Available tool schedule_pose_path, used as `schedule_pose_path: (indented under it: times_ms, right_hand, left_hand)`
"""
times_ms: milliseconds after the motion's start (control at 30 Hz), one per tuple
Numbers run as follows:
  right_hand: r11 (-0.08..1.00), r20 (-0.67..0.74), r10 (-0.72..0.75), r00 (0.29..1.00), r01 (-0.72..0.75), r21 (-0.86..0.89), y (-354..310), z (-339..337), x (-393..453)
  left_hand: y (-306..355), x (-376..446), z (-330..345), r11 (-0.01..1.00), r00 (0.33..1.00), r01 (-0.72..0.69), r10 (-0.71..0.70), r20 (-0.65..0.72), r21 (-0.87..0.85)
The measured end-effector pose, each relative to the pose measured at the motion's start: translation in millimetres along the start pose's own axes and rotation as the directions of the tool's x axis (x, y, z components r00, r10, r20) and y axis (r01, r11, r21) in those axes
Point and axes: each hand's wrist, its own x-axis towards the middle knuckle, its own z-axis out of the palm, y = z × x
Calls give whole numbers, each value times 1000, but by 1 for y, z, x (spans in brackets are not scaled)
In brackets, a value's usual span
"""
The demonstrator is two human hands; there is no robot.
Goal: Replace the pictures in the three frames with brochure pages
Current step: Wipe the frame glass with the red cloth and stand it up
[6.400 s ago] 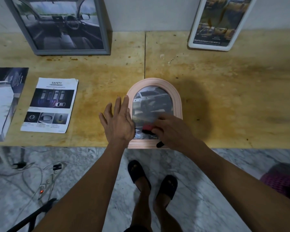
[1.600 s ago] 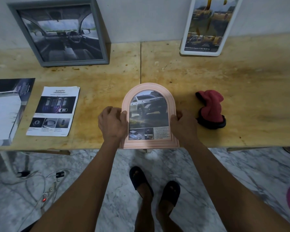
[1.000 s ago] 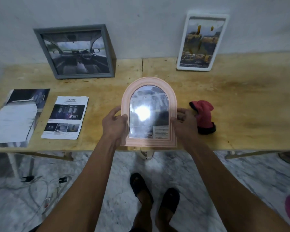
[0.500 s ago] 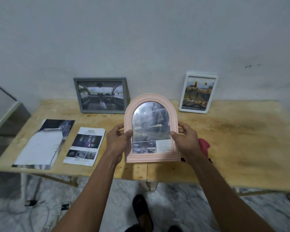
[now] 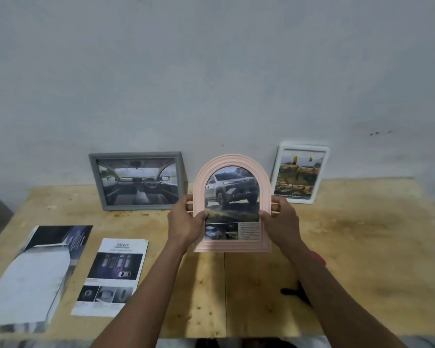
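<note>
I see both hands holding a pink arched plastic picture frame (image 5: 232, 204) upright in the air above a pale wooden table (image 5: 362, 247), its front facing me. The left hand (image 5: 185, 222) grips the frame's left edge, thumb on the front and fingers curled behind; the right hand (image 5: 280, 222) grips the right edge the same way. Inside the frame is a brochure page (image 5: 232, 204) showing a silver pickup truck, with two small photos and a text block beneath. Behind the pink frame, to its left, a grey rectangular frame (image 5: 138, 180) with a car-interior picture leans against the white wall (image 5: 211, 71). Behind it to the right, a white rounded-corner frame (image 5: 299, 172) with a yellowish page leans on the same wall. Left of the pink frame and nearer me, a loose brochure sheet headed "SAFETY" (image 5: 111, 276) lies flat on the table, and further left lies a thick brochure stack (image 5: 35, 277). Below the right forearm, a bit of red cloth (image 5: 318, 257) and a black piece (image 5: 290, 292) peek out; I cannot tell more.
</note>
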Motion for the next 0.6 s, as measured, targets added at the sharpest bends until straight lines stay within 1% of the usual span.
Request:
schedule_pose_path:
  times_ms: [133, 267, 333, 433, 600]
  right_hand:
    - [999, -10, 30, 999, -30, -34, 4, 19, 45]
    - [997, 19, 28, 999, -27, -67, 9, 32, 86]
    - [999, 41, 15, 999, -13, -48, 12, 38, 101]
    - [997, 43, -9, 999, 12, -72, 14, 51, 122]
    - [998, 38, 0, 999, 2, -61, 18, 67, 144]
  left_hand:
    - [2, 39, 21, 1000, 999, -21, 22, -41, 21]
    - [1, 68, 42, 999, 995, -11, 15, -99, 40]
    - [-1, 84, 50, 998, 992, 5, 3, -125, 68]
    - [-7, 106, 57, 996, 985, 41, -26, -169, 83]
    - [-15, 131, 64, 993, 981, 68, -50, -188, 94]
